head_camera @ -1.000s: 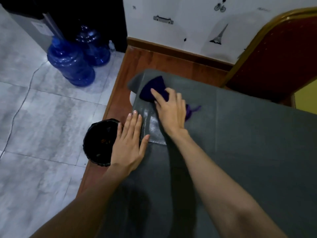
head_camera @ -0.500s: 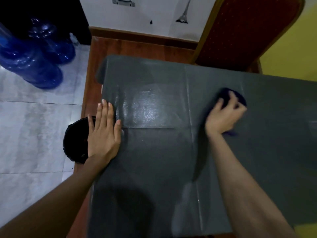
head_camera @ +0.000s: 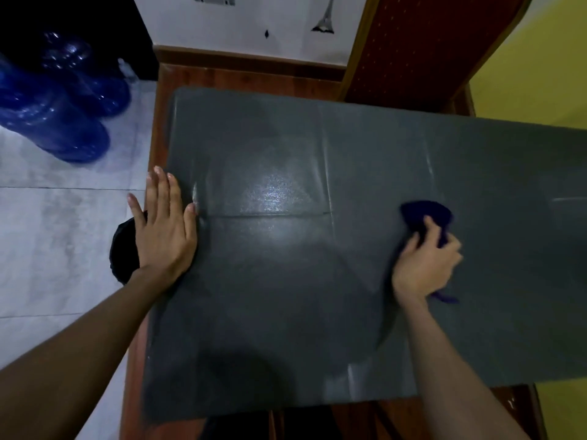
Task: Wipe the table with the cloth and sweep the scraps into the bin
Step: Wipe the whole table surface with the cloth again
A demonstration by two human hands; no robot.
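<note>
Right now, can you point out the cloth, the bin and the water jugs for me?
cloth (head_camera: 425,212), head view, on the bunched dark blue part above the fingers.
bin (head_camera: 124,249), head view, on its black side left of the wrist.
water jugs (head_camera: 54,122), head view, on the nearer jug's body.

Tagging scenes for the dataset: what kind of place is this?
Probably a home or small office room: table under a grey cover, red padded chair, blue water jugs on tiled floor.
</note>
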